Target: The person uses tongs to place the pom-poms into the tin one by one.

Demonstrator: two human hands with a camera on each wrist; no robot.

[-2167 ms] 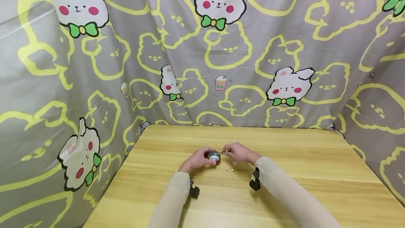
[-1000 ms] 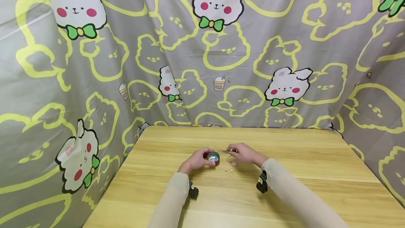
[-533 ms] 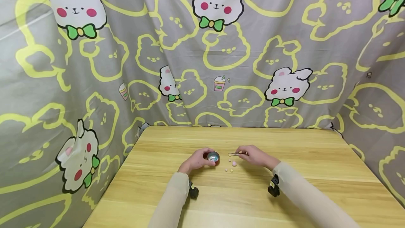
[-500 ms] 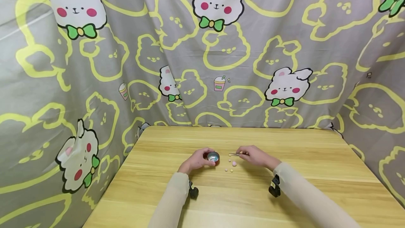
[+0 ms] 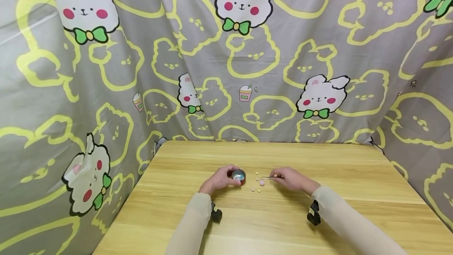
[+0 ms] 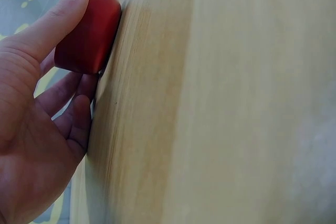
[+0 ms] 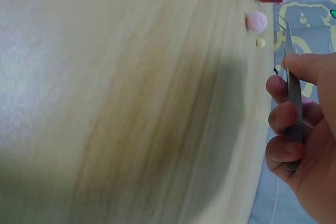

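Observation:
My left hand [image 5: 221, 177] grips a small round container [image 5: 239, 176], red outside and silvery inside, standing on the table. In the left wrist view, my thumb presses the side of the red container [image 6: 93, 32]. My right hand [image 5: 289, 178] holds metal tweezers [image 5: 272, 177] with bent tips; in the right wrist view the thumb and curled fingers wrap the tweezers [image 7: 294, 98]. Their tips stand slightly apart with nothing between them, close to a larger pink pom-pom [image 5: 262, 183]. Around it lie small pom-poms: a yellow pom-pom [image 5: 257, 173] at the back and a yellow pom-pom [image 5: 259, 191] in front.
Small pale pink pom-poms lie between the hands, one pink pom-pom [image 5: 253, 189] nearest the front. The wooden table [image 5: 318, 160] reaches back to a grey curtain [image 5: 269, 62] printed with cartoon animals, which also hangs at both sides.
My right hand with the tweezers has moved right from over the container, then toward me. The tips have left the rear yellow pom-pom, which stays on the table. My left hand keeps its grip.

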